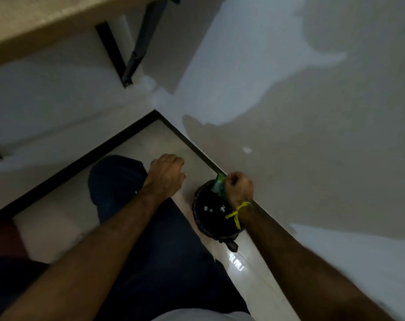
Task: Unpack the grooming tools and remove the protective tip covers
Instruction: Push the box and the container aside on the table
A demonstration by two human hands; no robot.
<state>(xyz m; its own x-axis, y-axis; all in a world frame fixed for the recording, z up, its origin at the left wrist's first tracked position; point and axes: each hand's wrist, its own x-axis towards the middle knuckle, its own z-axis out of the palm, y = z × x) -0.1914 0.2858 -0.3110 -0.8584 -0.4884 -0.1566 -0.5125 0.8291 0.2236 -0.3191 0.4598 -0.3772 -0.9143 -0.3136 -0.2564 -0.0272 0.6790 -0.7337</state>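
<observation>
One green packet [218, 186], right hand [239, 186]

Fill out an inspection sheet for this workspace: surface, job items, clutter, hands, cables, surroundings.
Surface: pale glossy floor meeting white walls at a corner with dark skirting.
Job's things: green crumpled plastic packaging held over the round black waste bin; no grooming tools seen.
Clutter: small white scraps inside the bin.
Hands: right hand grips the packaging, a yellow thread tied at its wrist; left hand loosely curled, holding nothing visible.
Cables: nothing seen.
Surroundings: beige tabletop on black metal legs above the corner; dim light, blurred frame.
</observation>
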